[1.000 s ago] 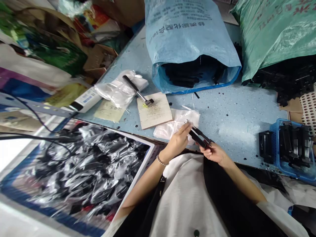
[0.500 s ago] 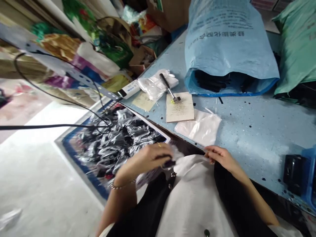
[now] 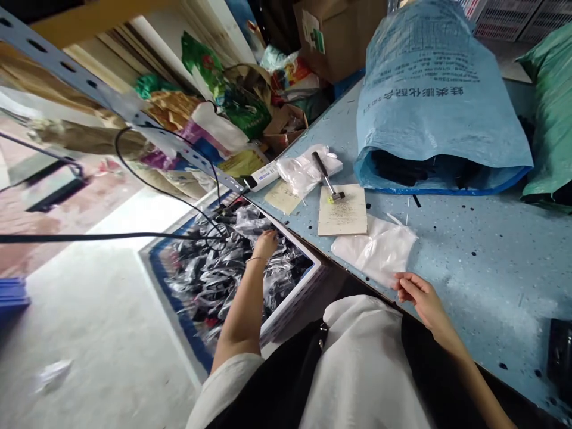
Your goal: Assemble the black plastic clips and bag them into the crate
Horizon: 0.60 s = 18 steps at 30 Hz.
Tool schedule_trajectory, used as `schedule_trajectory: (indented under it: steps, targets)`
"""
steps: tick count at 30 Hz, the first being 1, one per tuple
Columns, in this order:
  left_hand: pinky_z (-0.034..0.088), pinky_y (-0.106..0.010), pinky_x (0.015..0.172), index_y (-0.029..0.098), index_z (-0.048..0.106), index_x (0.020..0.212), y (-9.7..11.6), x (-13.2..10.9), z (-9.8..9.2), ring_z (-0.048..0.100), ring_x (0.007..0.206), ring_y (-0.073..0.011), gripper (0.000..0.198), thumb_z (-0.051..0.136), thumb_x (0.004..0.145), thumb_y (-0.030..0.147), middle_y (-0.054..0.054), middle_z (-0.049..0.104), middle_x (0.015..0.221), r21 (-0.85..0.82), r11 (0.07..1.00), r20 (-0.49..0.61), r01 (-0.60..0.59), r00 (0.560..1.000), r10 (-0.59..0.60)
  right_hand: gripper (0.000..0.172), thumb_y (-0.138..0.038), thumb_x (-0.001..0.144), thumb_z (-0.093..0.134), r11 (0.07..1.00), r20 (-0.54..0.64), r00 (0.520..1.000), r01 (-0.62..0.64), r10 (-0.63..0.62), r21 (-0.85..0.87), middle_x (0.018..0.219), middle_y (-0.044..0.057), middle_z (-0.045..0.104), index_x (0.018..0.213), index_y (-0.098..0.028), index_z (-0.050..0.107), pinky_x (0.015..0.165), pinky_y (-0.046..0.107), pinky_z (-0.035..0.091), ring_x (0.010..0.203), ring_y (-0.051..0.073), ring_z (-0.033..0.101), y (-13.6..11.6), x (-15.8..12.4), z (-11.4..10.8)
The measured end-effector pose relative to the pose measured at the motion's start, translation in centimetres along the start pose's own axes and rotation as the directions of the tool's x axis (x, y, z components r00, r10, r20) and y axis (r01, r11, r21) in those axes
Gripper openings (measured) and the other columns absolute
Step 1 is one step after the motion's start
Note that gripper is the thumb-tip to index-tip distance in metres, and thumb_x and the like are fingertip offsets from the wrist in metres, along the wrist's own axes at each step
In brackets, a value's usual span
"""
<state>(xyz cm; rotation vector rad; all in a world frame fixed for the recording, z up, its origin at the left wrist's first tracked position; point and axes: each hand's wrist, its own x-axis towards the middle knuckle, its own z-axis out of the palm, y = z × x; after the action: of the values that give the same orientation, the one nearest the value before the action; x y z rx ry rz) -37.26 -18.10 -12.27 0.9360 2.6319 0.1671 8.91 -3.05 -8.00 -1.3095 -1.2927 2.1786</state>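
My left hand (image 3: pixel 266 243) reaches down to the left into a white-and-blue crate (image 3: pixel 295 301) on the floor. The crate is full of black parts in clear plastic bags (image 3: pixel 223 274). The hand rests on top of these bags with its fingers curled downward and hidden from me. My right hand (image 3: pixel 417 295) lies at the near edge of the blue speckled table (image 3: pixel 482 256). Its fingertips are pressed together on the corner of a flat pile of clear plastic bags (image 3: pixel 378 250).
A small hammer (image 3: pixel 328 179) lies on a cardboard piece (image 3: pixel 342 217). Behind stand a blue woven sack (image 3: pixel 438 107) with black parts inside and a green sack (image 3: pixel 552 113). A black part (image 3: pixel 560 357) sits at the right edge. Black cables (image 3: pixel 134 235) cross above the crate.
My view has swung left. My left hand carried the bagged black piece off the table and down into the floor crate. My right hand let go and moved to the bag pile.
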Motion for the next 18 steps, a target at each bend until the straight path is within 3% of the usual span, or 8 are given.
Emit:
schedule_trajectory:
  steps: [4, 6, 8, 10, 13, 15, 18]
  targets:
    - [0.056, -0.032, 0.084, 0.017, 0.074, 0.088, 4.2, -2.4, 0.1, 0.071, 0.094, -0.0281, 0.02, 0.059, 0.081, 0.027, -0.009, 0.077, 0.088, -0.109, 0.989, 0.196, -0.104, 0.973, 0.124, 0.052, -0.061, 0.073, 0.082, 1.0, -0.066, 0.998, 0.019, -0.019, -0.006, 0.086, 0.006, 0.071, 0.102, -0.019, 0.074, 0.066, 0.032, 0.053, 0.067, 0.015, 0.06, 0.2, 0.8, -2.0]
    - [0.057, -0.031, 0.074, 0.022, 0.075, 0.081, 6.7, -4.3, -1.0, 0.072, 0.08, -0.0261, 0.02, 0.063, 0.082, 0.037, -0.005, 0.076, 0.076, -0.26, 0.948, 0.339, -0.186, 0.901, 0.27, 0.054, -0.063, 0.071, 0.082, 0.998, -0.119, 0.991, 0.054, -0.057, -0.031, 0.085, 0.006, 0.071, 0.101, -0.018, 0.074, 0.065, 0.034, 0.053, 0.067, 0.017, 0.061, 0.0, 1.6, -3.3]
    - [0.058, -0.031, 0.072, 0.025, 0.078, 0.089, 10.2, -5.7, -2.1, 0.072, 0.078, -0.0252, 0.025, 0.066, 0.084, 0.046, -0.004, 0.076, 0.078, -0.475, 0.843, 0.418, -0.251, 0.779, 0.468, 0.054, -0.064, 0.07, 0.081, 0.993, -0.18, 0.978, 0.095, -0.106, -0.073, 0.083, 0.006, 0.071, 0.099, -0.018, 0.074, 0.064, 0.035, 0.054, 0.066, 0.018, 0.062, -0.3, 2.7, -4.5]
    - [0.059, -0.033, 0.082, 0.026, 0.077, 0.106, 15.2, -5.7, -2.4, 0.073, 0.089, -0.0256, 0.032, 0.064, 0.088, 0.048, -0.006, 0.079, 0.095, -0.634, 0.695, 0.328, -0.339, 0.697, 0.638, 0.053, -0.064, 0.069, 0.081, 0.985, -0.219, 0.964, 0.129, -0.151, -0.111, 0.081, 0.006, 0.071, 0.097, -0.019, 0.073, 0.063, 0.035, 0.055, 0.064, 0.018, 0.063, -0.7, 3.9, -5.5]
    - [0.052, -0.038, 0.105, 0.025, 0.071, 0.123, 24.8, -2.0, -2.0, 0.068, 0.118, -0.0265, 0.035, 0.057, 0.094, 0.035, -0.009, 0.072, 0.127, -0.574, 0.548, 0.01, -0.608, 0.664, 0.748, 0.052, -0.064, 0.071, 0.077, 0.979, -0.225, 0.957, 0.155, -0.183, -0.134, 0.079, 0.004, 0.07, 0.099, -0.02, 0.071, 0.056, 0.034, 0.054, 0.059, 0.017, 0.062, -0.8, 5.5, -6.4]
    - [0.042, -0.045, 0.116, 0.019, 0.066, 0.13, 31.0, 2.3, -1.8, 0.057, 0.135, -0.03, 0.043, 0.064, 0.088, 0.026, -0.014, 0.063, 0.142, -0.41, 0.558, -0.112, -0.721, 0.647, 0.754, 0.051, -0.064, 0.073, 0.074, 0.977, -0.229, 0.956, 0.151, -0.183, -0.15, 0.078, 0.003, 0.069, 0.1, -0.021, 0.07, 0.048, 0.031, 0.05, 0.053, 0.016, 0.061, -0.4, 6.2, -6.6]
    - [0.037, -0.046, 0.118, 0.013, 0.063, 0.13, 37.9, 8.6, -2.5, 0.048, 0.142, -0.0366, 0.061, 0.08, 0.075, 0.031, -0.02, 0.058, 0.146, -0.292, 0.596, -0.134, -0.748, 0.649, 0.749, 0.045, -0.062, 0.076, 0.07, 0.972, -0.283, 0.936, 0.167, -0.21, -0.168, 0.074, 0.001, 0.066, 0.096, -0.022, 0.069, 0.04, 0.028, 0.044, 0.047, 0.015, 0.058, 0.8, 6.7, -6.5]
